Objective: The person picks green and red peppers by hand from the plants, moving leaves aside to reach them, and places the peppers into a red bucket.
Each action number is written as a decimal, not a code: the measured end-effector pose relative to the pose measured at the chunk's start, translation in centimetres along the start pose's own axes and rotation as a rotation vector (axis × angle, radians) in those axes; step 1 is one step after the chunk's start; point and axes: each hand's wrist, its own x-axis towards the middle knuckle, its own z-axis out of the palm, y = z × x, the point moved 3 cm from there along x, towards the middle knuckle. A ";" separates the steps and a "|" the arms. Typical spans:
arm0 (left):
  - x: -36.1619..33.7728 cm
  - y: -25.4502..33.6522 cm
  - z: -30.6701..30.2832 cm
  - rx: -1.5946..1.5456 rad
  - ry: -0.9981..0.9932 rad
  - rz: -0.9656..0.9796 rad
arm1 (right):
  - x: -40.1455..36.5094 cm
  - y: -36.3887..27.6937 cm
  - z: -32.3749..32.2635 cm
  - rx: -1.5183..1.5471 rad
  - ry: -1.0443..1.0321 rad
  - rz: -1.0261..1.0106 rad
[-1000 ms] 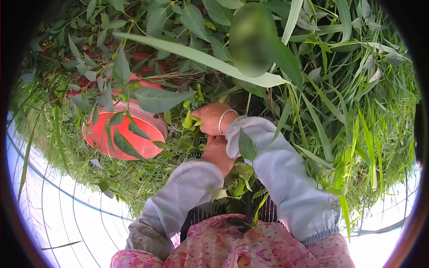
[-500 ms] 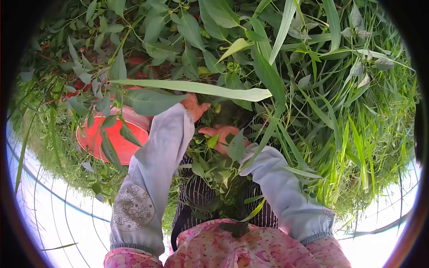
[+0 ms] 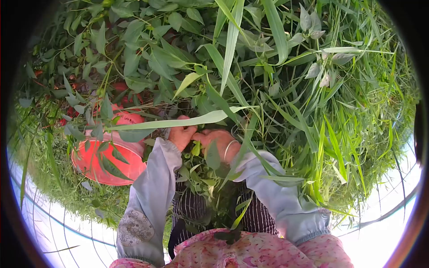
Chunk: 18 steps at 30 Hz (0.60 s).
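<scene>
One pink floral garment (image 3: 241, 250) nearest the camera, striped trousers (image 3: 191, 207) just past it, pale blue-grey sleeves on both forearms. Past those, both hands are close together low in the plants: left hand (image 3: 181, 137) curled, fingertips hidden; right hand (image 3: 221, 145), bracelet (image 3: 229, 145) at the wrist, fingers bent toward the left one. Key relation: small yellow-green pod (image 3: 195, 148), can't rule out a leaf, sits between the hands, just on the wearer's side of the right fingertips. Its long axis runs roughly toward the body, across the line joining the hands. Right hand looks nearer. Can't tell if either hand is actually pinching it; the grip is too small and partly covered. A leafy stem (image 3: 194, 172) hangs below it. Red bucket (image 3: 91, 165) is left of the left hand, apart from it, mouth facing the wearer, leaves overlapping it. Long grass blade (image 3: 178, 123) crosses in front of the left hand's far edge. Farther out: broad-leaved plants (image 3: 163, 62), dense grass (image 3: 357, 134) at right.
</scene>
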 end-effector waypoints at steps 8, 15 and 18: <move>-1.9 3.4 -0.4 0.237 0.021 0.008 | -3.9 11.9 -9.3 0.364 0.767 0.163; -3.7 7.8 -1.0 0.749 -0.004 0.186 | -8.1 18.4 -10.8 0.801 0.685 0.346; -4.5 10.1 0.5 0.870 0.166 0.568 | -8.5 17.6 -11.3 0.846 0.693 0.281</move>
